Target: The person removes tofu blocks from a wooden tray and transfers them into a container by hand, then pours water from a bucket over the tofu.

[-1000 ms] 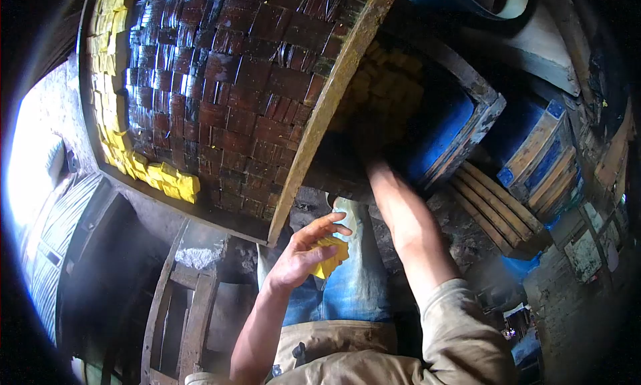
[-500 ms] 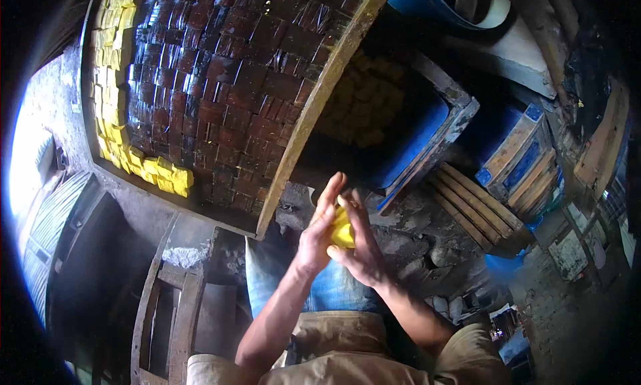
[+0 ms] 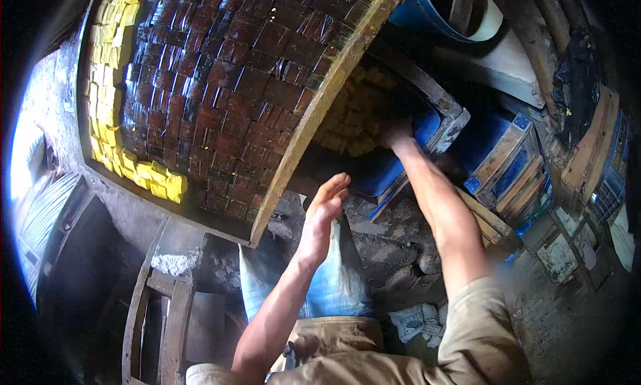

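My left hand [image 3: 324, 215] is held up over my lap, palm turned to the right, fingers stretched and slightly curved, with nothing seen in it. My right hand [image 3: 398, 133] reaches into a shadowed box with a blue lining [image 3: 426, 123], at the edge of a heap of yellow blocks [image 3: 354, 108]. Its fingers are lost in the dark, so I cannot tell what they hold. Left of the box, a large woven tray [image 3: 220, 85] with a wooden rim carries small yellow blocks [image 3: 107, 85] in rows along its left and near edges.
The tray's wooden rim [image 3: 320, 105] runs between my hands and the weave. A blue bucket [image 3: 434, 11] stands beyond the box. More blue-and-wood crates [image 3: 507, 158] are at the right. A wooden frame [image 3: 175, 305] stands at the lower left.
My hands were together around a yellow piece. Now they are apart: the right has moved forward and right into the box, the left stays near its place. The piece no longer shows.
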`<move>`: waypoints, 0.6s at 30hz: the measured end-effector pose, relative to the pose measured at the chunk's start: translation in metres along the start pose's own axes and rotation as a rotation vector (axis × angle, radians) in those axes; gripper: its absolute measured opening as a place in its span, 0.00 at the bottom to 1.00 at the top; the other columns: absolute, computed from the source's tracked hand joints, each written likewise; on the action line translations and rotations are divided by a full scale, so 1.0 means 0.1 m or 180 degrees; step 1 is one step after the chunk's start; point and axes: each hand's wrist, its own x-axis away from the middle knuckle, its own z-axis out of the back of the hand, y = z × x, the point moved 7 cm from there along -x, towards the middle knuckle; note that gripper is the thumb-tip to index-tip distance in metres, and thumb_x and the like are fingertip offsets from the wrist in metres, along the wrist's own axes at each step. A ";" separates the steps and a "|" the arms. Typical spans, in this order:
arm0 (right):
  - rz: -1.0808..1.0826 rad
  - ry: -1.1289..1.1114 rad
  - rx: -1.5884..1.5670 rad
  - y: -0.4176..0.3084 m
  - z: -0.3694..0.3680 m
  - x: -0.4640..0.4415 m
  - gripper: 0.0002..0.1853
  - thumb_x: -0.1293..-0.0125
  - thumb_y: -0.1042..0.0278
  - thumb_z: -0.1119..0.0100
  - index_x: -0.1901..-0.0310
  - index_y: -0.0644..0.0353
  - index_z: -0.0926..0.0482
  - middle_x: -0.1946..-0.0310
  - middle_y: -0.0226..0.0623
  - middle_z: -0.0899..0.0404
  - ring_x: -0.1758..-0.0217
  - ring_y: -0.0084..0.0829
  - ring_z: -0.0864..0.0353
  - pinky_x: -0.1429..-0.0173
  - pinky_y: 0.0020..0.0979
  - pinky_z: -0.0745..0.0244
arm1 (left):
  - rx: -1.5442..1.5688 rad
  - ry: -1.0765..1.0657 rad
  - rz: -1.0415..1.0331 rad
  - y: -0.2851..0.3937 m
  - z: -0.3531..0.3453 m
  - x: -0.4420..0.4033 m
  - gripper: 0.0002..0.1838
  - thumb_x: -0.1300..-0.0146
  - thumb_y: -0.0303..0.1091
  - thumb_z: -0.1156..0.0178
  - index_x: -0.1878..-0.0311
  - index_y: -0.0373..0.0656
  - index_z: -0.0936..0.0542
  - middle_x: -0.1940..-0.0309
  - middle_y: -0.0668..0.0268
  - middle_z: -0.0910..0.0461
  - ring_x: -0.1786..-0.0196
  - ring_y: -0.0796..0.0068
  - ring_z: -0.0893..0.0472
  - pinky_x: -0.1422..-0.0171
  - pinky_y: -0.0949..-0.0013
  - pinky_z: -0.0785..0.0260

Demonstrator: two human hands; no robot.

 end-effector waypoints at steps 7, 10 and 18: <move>-0.0618 0.0496 0.0469 0.20 -0.21 -0.13 0.28 0.41 0.59 0.38 0.38 0.56 0.26 0.43 0.50 0.21 0.42 0.52 0.21 0.38 0.43 0.25 | 0.0049 0.0217 -0.0036 0.10 0.26 0.31 0.41 0.41 0.56 0.42 0.28 0.43 0.37 0.29 0.56 0.35 0.28 0.61 0.35 0.26 0.57 0.48; -0.0740 0.0653 0.0331 0.26 -0.05 -0.07 0.25 0.39 0.61 0.39 0.40 0.55 0.25 0.45 0.49 0.20 0.44 0.52 0.20 0.40 0.42 0.24 | 0.0071 0.0264 -0.0126 0.17 0.32 0.46 0.38 0.40 0.53 0.42 0.30 0.43 0.35 0.30 0.56 0.33 0.29 0.61 0.33 0.28 0.60 0.44; -0.0468 0.1622 -0.2357 -0.13 1.92 0.97 0.13 0.35 0.79 0.45 0.49 0.60 0.22 0.52 0.40 0.17 0.52 0.36 0.16 0.45 0.31 0.22 | 0.0695 0.0308 -0.0674 0.72 0.73 1.03 0.32 0.38 0.47 0.40 0.35 0.41 0.32 0.42 0.55 0.24 0.41 0.59 0.22 0.36 0.59 0.31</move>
